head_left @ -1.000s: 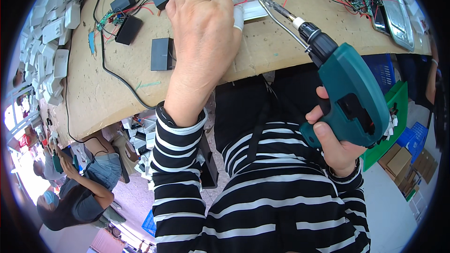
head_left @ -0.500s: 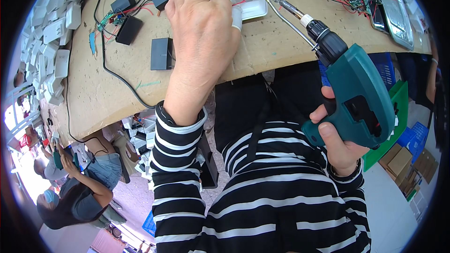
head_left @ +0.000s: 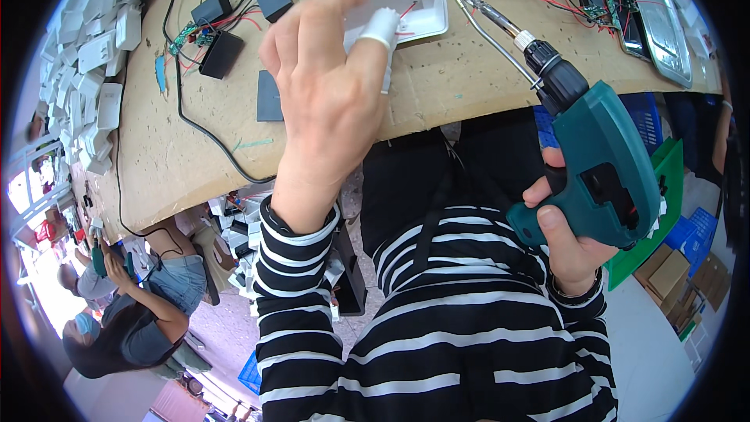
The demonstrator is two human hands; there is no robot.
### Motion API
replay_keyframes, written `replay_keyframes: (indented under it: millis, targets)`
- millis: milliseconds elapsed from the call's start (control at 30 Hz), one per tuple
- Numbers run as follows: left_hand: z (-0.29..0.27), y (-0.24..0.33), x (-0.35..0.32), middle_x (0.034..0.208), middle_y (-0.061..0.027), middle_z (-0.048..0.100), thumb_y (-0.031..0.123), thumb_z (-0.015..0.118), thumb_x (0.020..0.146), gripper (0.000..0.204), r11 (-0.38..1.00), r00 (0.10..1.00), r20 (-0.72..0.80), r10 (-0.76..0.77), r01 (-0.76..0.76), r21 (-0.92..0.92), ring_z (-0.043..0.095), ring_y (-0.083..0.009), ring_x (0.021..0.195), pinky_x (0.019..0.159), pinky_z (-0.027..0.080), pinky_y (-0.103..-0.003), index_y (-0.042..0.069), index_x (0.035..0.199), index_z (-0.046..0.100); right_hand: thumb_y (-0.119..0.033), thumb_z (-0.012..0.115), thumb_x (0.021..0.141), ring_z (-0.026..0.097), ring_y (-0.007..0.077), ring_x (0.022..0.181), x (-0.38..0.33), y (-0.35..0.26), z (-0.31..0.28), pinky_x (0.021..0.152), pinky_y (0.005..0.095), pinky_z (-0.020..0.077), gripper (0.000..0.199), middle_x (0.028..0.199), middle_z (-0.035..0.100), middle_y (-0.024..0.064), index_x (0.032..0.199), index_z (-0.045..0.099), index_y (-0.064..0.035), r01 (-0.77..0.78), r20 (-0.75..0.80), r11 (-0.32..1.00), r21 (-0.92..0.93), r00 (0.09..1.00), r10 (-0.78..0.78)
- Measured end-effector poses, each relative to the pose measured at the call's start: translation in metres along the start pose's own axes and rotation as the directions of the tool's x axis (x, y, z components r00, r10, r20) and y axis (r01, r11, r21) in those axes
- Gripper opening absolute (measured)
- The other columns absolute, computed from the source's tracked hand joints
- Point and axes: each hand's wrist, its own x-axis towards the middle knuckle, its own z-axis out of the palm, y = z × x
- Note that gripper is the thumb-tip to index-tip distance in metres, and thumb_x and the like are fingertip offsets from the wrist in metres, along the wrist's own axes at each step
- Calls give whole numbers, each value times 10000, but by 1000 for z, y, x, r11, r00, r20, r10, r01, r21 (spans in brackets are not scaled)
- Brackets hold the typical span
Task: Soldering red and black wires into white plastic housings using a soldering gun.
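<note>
Housing [head_left: 428,19], white, shallow-walled: on the table [head_left: 219,113], near the front edge, beyond and to the right of the left hand [head_left: 328,98]. Hollow side turned into view, presumably to leave the inside and its short red wire [head_left: 408,10] easy to see and reach.

Left hand: fingers curled, thumb and forefinger parted, close over near-left part of the housing. Cannot tell whether gripping it or merely poised beside it. White sleeve [head_left: 380,27] over the thumb end, probably as a guard against heat.

Soldering gun [head_left: 613,141], green, pistol-shaped, with slim metal tip and bent tube alongside: held in the right hand [head_left: 566,246], wrapped round the handle. Tip just right of the housing, apart from it; aimed away from the torso, likely for keeping heat off skin and clothing.

Black boxes [head_left: 221,55], with green circuit boards [head_left: 185,33] and thin wires: left part of the table, perhaps set aside to spare room around the housing. Another black box [head_left: 269,101]: partly hidden behind the left hand.

White casings [head_left: 98,55]: heaped along the left side, apparently for compact storage.

Black cable [head_left: 181,101]: laid down to the front edge, well apart from the housing.
</note>
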Motion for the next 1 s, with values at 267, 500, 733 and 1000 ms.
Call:
replay_keyframes:
  millis: [267,500,733,1000]
  targets:
    - [8,0,-10,773,-15,596,65,660,667,154,940,986,-95,-139,101,-327,531,-167,676,661,345,-296,75,821,646,26,592,721,606,207,716,-1,2,0,616,293,522,609,1069,528,265,1260,310,69,-4,6,1000,16,1000,4]
    - [12,0,-3,776,-13,576,88,670,674,123,985,992,-105,-74,56,-162,516,-168,689,674,299,-297,80,790,629,21,600,722,611,205,709,-1,2,1,619,285,522,620,1068,530,267,1265,305,66,5,-44,999,47,999,-3]
    - [13,2,5,794,-10,548,62,617,636,80,998,998,-21,-56,56,12,502,-175,715,728,257,-370,78,715,610,23,618,719,612,206,720,-3,5,-8,622,285,524,641,1076,527,269,1275,299,56,20,85,999,-32,996,-17]
    - [15,8,19,910,-32,582,65,669,644,74,994,998,-13,-67,68,86,518,-187,824,807,271,-353,41,707,636,40,607,709,609,211,742,-2,7,-12,647,299,517,587,1109,522,256,1238,353,56,57,235,995,-81,971,-36]
